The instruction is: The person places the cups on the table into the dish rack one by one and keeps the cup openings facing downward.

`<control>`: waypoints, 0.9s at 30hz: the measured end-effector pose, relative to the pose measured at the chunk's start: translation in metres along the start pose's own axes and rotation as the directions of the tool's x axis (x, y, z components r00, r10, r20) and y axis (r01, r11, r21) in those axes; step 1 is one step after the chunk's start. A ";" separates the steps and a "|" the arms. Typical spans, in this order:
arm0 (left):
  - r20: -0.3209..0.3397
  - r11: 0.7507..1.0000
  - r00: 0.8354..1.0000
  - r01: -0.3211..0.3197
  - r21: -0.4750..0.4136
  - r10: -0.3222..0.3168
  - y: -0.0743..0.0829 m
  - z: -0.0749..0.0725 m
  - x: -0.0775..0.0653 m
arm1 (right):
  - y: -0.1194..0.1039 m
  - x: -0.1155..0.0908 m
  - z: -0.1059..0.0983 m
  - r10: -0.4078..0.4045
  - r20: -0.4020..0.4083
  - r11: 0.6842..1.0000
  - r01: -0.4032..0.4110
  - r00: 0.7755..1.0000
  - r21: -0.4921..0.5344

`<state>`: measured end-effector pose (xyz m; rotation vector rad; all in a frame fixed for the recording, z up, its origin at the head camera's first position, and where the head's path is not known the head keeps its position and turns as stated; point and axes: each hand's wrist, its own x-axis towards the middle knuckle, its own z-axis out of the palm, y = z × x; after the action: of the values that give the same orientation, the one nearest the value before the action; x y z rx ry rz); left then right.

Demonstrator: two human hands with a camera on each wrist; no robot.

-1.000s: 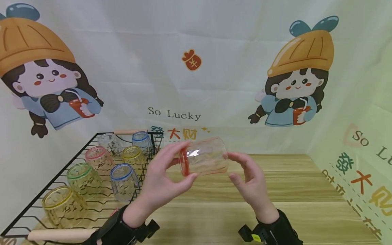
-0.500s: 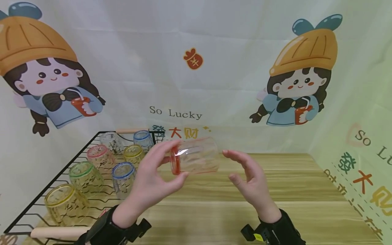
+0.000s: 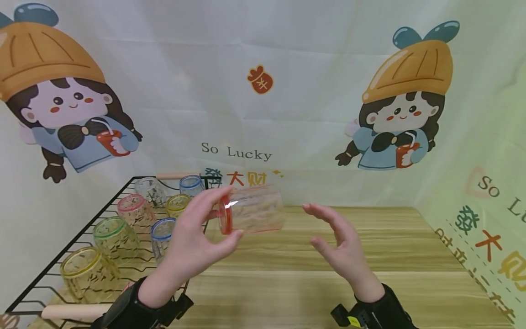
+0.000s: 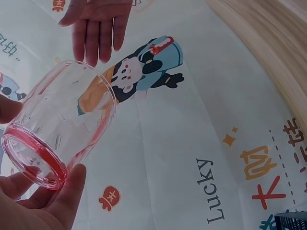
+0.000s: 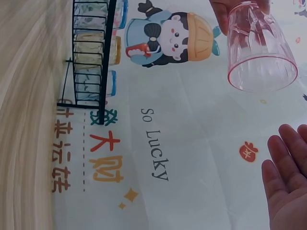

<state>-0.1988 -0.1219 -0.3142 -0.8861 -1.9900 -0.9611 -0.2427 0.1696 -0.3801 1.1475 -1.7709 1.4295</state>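
A clear glass tumbler with a red-tinted base [image 3: 254, 210] lies on its side in the air above the table. My left hand [image 3: 193, 237] grips it by the base end, thumb below and fingers over the top. Its rim points right, toward my right hand [image 3: 343, 244], which is apart from the glass with fingers and thumb spread in a loose curve. In the left wrist view the tumbler [image 4: 62, 120] shows its red base between thumb and fingers. The right wrist view has the open mouth of the tumbler [image 5: 261, 62] facing my right palm.
At left stands a black wire rack [image 3: 37, 292] with pale wooden handles. Several upside-down tinted glasses, such as a yellow glass [image 3: 88, 276] and a green glass [image 3: 115, 240], sit on it. A wood-grain table [image 3: 370, 256] extends right, up to a printed cloth backdrop [image 3: 304, 91].
My left hand has carried the tumbler left, away from my right hand. The right fingertips were at its rim a second ago and are now apart from it.
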 end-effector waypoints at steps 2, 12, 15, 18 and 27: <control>0.005 1.000 1.000 0.004 0.010 -0.004 0.000 -0.003 -0.001 | 0.000 -0.001 -0.002 0.002 0.005 1.000 -0.002 1.000 -0.014; 0.055 0.995 0.996 0.060 0.085 -0.064 0.000 -0.017 -0.002 | 0.002 -0.002 -0.009 -0.075 0.016 0.996 0.076 0.997 -0.038; 0.059 0.993 0.996 0.067 0.097 -0.073 0.000 -0.021 -0.003 | 0.002 -0.003 -0.012 -0.076 0.029 0.996 0.078 0.997 -0.053; 0.061 0.991 0.995 0.072 0.117 -0.079 0.000 -0.025 -0.003 | 0.002 -0.005 -0.016 -0.056 0.043 0.995 0.059 0.997 -0.078; 0.077 0.974 0.990 0.097 0.206 -0.115 0.000 -0.039 -0.008 | 0.003 -0.012 -0.027 0.015 0.089 0.989 -0.001 0.996 -0.148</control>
<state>-0.1824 -0.1564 -0.3031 -0.7263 -2.1846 -0.7715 -0.2422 0.1993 -0.3848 1.1436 -1.9106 1.2456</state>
